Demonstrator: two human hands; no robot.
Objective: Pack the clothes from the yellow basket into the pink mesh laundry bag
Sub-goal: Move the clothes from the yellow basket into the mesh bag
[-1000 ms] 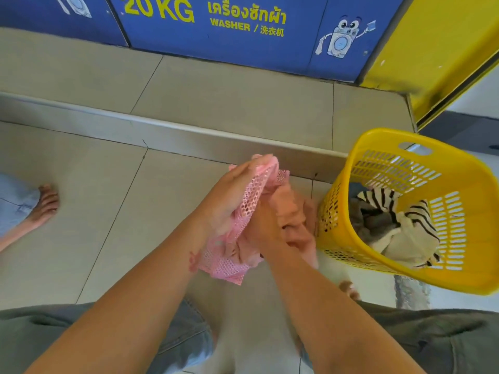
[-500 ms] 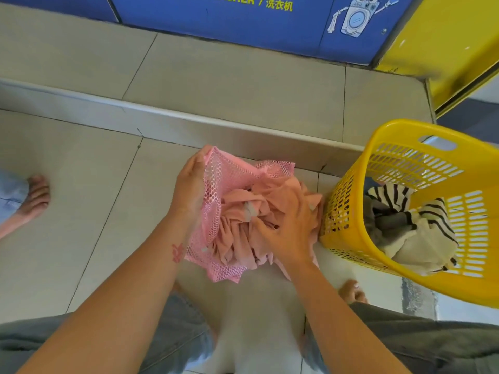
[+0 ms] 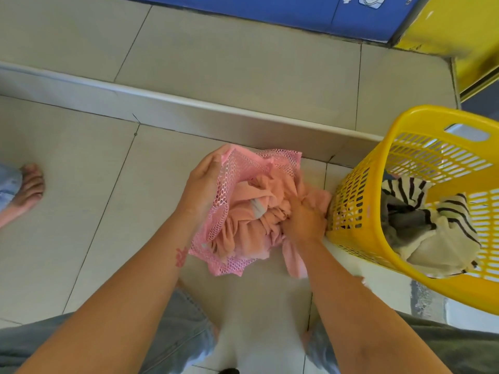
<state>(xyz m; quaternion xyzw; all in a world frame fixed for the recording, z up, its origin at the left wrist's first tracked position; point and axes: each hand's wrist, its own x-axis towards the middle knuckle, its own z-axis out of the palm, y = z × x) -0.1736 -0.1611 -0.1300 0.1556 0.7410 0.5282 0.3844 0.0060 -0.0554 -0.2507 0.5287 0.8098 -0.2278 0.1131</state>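
Right hand [image 3: 302, 220] fingertips buried in a peach garment [image 3: 251, 220], grip hidden, pressing it into the pink mesh bag [image 3: 232, 179], rim pinched by left hand [image 3: 204, 187], beside yellow basket [image 3: 359, 190].

1. Left hand [image 3: 204, 188] gripped the mesh bag [image 3: 229, 182] rim, holding it open.
2. Right hand [image 3: 302, 220] was buried in a peach garment [image 3: 248, 220] inside the bag.
3. Yellow basket [image 3: 421, 120] sat just right, striped clothes [image 3: 429, 214] inside.

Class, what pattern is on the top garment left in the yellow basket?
Black and cream stripes on the top garment in the yellow basket, seen in the head view.
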